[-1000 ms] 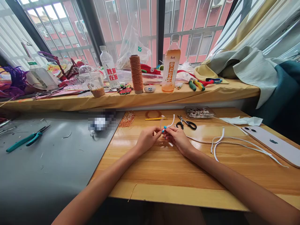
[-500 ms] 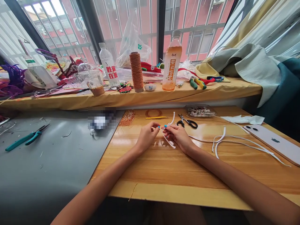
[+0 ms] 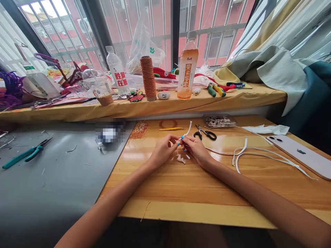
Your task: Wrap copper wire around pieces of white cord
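A short white cord is pinched between the fingers of both my hands, its flat end sticking up beyond them. My left hand is closed at the fingertips on the cord, close to the right hand's fingers. My right hand pinches it from the other side, thumb and forefinger together. Below the fingers a thin end dangles over the wooden board; its exact join with the cord is hidden. Black-handled scissors lie just beyond my right hand. More white cords curve over the board to the right.
Behind my hands lie a yellow strip, coiled copper-coloured wire, thread scraps and a clear tray of small pieces. A phone rests at right, teal pliers at left. Bottles and a brown thread spool line the sill.
My left fingertips have come in to meet the right ones and now grip the cord. The lower end hanging below the hands has swung to the left.
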`<state>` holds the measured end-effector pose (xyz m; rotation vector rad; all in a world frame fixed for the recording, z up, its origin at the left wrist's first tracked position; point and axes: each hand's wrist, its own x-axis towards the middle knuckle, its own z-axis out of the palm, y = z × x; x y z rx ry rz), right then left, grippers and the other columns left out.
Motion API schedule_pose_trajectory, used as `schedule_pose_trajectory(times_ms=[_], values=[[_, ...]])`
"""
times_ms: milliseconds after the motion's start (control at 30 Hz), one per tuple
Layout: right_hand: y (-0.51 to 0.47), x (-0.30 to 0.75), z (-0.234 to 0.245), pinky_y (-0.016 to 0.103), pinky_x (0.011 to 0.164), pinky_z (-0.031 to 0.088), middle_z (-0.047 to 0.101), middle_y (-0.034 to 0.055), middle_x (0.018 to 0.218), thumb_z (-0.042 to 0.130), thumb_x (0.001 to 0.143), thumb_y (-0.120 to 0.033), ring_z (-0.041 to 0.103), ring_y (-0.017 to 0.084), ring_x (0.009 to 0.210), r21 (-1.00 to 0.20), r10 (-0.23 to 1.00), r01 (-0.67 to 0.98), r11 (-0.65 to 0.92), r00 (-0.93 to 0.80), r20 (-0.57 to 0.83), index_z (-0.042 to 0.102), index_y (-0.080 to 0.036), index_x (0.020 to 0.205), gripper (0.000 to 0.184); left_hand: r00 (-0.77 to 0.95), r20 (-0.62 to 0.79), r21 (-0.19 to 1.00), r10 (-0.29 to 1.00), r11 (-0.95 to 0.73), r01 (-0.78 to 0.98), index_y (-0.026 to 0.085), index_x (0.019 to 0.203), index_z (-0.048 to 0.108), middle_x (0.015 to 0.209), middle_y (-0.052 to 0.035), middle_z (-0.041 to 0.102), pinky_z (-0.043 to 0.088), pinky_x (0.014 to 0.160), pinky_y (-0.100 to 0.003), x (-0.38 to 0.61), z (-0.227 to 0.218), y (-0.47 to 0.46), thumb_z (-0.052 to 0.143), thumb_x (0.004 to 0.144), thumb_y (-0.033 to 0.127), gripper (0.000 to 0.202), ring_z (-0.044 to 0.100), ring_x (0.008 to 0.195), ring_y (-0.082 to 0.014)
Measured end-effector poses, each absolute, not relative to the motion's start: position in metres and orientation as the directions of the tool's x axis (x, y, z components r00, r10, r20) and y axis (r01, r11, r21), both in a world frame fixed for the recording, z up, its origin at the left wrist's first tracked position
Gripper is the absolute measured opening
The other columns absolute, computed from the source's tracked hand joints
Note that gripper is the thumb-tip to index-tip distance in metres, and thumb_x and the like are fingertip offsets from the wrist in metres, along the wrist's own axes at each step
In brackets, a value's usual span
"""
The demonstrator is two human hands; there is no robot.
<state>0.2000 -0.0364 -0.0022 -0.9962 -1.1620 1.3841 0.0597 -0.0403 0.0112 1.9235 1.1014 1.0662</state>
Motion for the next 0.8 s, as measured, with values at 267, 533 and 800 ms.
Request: schedule_pose_trajectory(times_ms=[267,533,800], values=[[-0.034,0.200,-0.007,0.020,0.048,0.028,0.049,-0.0019,0.055,0.052,0.067,-0.032,0.041,0.006,0.049,-0.987,0.984,-0.161,0.025,-0.168,0.052,0.056,-0.014,0.064,0.019,0.448,0.505,0.500,0.738,-0.672,0.546,0.015,0.084,0.058,0.072,-0.0006,0.053,0.038,0.057,-0.019,0.058,0.008,-0.044,0.047,0.072,0.012,0.016,0.045,0.059,-0.0074],[-0.034,0.200,-0.005,0.019,0.045,0.028,0.049,-0.0020,0.054,0.053,0.068,-0.035,0.041,0.005,0.048,-0.994,0.989,-0.100,0.037,-0.135,0.051,0.057,-0.014,0.061,0.023,0.592,0.576,0.079,0.564,-0.759,0.646,0.017,0.089,0.057,0.078,-0.0041,0.057,0.040,0.069,-0.027,0.048,0.011,-0.041,0.040,0.080,0.018,0.019,0.046,0.077,-0.0151],[-0.032,0.202,-0.005,0.020,0.051,0.038,0.057,0.0007,0.062,0.062,0.060,-0.039,0.050,0.007,0.053,-0.980,0.983,-0.192,-0.056,-0.185,-0.020,0.060,-0.014,0.063,0.025,0.630,0.615,-0.012,0.474,-0.793,0.609,0.014,0.085,0.055,0.075,-0.0041,0.057,0.039,0.067,-0.026,0.045,0.009,-0.036,0.037,0.083,0.021,0.020,0.043,0.072,-0.0143]])
